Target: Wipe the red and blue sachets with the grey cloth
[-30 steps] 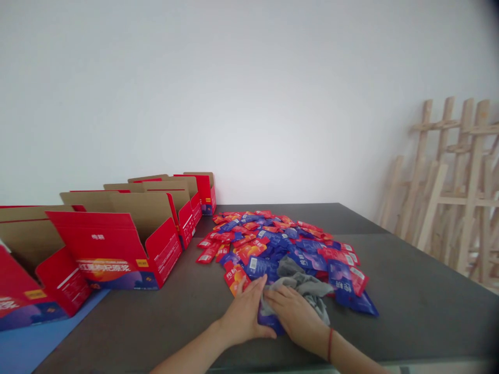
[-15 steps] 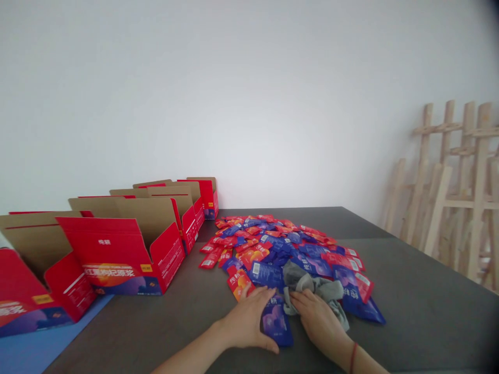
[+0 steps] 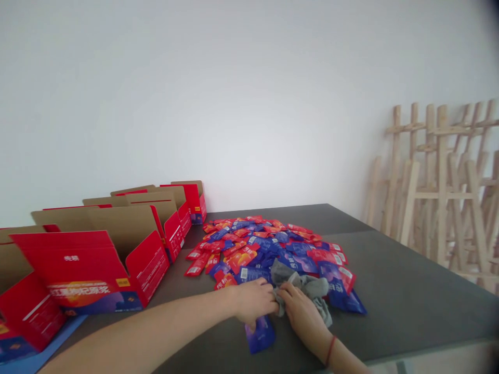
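A crumpled grey cloth (image 3: 315,286) lies at the near edge of a heap of pouches. My right hand (image 3: 303,315), with a red string at the wrist, is closed on the cloth's near side. My left hand (image 3: 253,301) reaches across to the cloth's left edge, its fingers curled on the fabric. Under that hand, a blue pouch (image 3: 260,336) lies flat on the dark table, its upper part covered. Another blue pouch (image 3: 255,274) rests just beyond my left hand, partly hidden. Right of the cloth lies a blue pouch (image 3: 338,284) with a red one beside it.
The heap of red and blue pouches (image 3: 268,244) spreads over the middle of the dark table (image 3: 390,291). Open red cartons (image 3: 93,270) stand in rows along the left, above a blue surface (image 3: 64,340). Wooden easels (image 3: 440,197) lean near the wall at right.
My left hand has shifted from the near blue pouch to the cloth's left edge. My right hand stays on the cloth. The view has turned slightly right.
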`<state>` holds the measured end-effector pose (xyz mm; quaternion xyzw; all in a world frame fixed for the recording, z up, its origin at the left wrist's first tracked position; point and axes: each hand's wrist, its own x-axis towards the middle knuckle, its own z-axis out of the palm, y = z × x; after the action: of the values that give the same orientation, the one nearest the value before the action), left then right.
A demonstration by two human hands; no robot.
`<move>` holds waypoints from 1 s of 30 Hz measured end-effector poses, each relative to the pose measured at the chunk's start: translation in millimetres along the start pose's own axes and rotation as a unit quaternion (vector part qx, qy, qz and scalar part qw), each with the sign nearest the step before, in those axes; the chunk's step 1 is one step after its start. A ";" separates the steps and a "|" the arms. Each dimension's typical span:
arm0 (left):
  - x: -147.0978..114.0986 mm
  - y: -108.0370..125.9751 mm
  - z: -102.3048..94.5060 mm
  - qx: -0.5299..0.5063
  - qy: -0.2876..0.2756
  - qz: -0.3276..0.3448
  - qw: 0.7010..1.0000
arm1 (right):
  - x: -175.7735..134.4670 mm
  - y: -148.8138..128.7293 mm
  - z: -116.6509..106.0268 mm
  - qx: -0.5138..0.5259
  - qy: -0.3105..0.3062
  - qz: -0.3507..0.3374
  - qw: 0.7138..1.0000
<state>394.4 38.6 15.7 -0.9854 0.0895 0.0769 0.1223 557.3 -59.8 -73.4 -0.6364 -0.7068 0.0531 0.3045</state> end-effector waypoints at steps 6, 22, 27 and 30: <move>-25.6 -7.8 9.7 -0.011 0.125 -0.067 0.990 | 33.3 3.6 -25.9 0.084 0.003 0.027 0.996; -26.1 56.6 72.2 -0.307 0.139 -0.368 0.867 | 0.4 -18.8 -5.6 -0.023 -0.178 -0.193 0.965; -26.6 66.2 60.6 -0.336 0.099 -0.380 0.856 | 26.4 -10.7 -1.7 -0.150 -0.099 -0.096 0.979; -25.5 72.2 65.3 -0.338 0.103 -0.397 0.847 | 22.8 -15.5 4.5 -0.171 -0.096 -0.123 0.973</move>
<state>347.1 -9.6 -58.9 -0.9195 -0.3287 -0.0543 -0.2085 541.5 -40.0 -61.6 -0.5792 -0.8042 -0.0457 0.1256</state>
